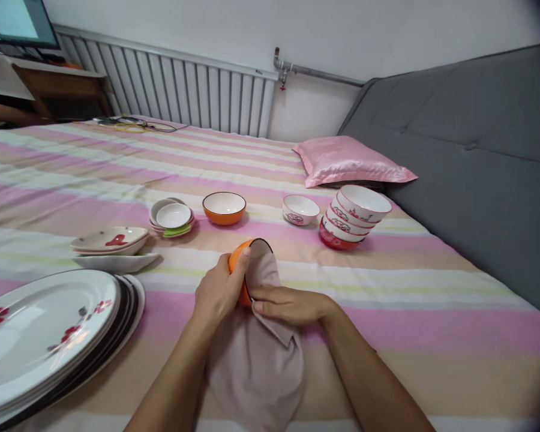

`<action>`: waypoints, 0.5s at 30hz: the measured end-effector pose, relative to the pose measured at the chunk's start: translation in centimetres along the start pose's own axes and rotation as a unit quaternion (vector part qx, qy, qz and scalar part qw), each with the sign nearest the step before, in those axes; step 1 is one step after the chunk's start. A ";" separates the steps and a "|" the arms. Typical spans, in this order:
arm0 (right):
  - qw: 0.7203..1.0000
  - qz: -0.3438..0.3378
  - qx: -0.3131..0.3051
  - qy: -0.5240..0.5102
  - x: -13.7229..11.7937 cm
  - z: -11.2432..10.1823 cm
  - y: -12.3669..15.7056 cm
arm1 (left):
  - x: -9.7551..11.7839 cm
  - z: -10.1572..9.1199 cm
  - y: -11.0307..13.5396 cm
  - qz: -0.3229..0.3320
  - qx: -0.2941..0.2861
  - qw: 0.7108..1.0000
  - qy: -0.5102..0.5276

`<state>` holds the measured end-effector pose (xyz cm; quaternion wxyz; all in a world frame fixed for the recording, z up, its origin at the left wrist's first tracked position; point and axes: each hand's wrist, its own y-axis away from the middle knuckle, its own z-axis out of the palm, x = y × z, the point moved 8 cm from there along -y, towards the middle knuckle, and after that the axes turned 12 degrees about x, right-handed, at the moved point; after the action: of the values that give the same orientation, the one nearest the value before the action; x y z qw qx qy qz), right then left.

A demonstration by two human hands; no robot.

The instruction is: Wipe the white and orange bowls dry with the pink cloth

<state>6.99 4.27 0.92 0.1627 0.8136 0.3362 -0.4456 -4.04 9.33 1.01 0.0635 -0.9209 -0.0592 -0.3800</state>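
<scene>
My left hand [219, 290] is closed around an orange bowl [236, 259], holding it tilted on its side above the striped bed. My right hand [290, 305] presses a greyish-pink cloth [256, 360] into the bowl's opening, its fingers pinched on the fabric. The cloth hangs down between my forearms. A second orange bowl [224, 207] with a white inside stands upright farther back on the bed.
A stack of large oval plates [45, 336] lies at the left, with smaller plates [110, 240] and small saucers [173, 217] behind it. A white patterned bowl [300, 209] and a leaning stack of bowls [353, 219] stand at the right. A pink pillow [348, 159] lies beside the grey headboard [477, 156].
</scene>
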 end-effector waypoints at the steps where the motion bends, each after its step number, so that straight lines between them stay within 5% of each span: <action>1: 0.999 0.007 -0.021 0.028 0.2 0.2 0.2 | -0.1 0.0 0.0 -0.004 -0.003 1.000 0.002; 9: 0.966 0.099 0.032 0.235 2.3 0.6 -0.1 | -0.6 0.4 -0.4 -0.020 -0.011 0.999 0.039; 15: 0.953 0.111 0.122 0.256 2.6 0.1 -0.6 | -0.8 0.4 -0.7 -0.021 0.033 0.986 0.161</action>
<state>7.51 5.74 -1.28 0.0190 0.9462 0.2169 -0.2394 -4.45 10.01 0.18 0.0942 -0.8439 -0.0799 -0.5222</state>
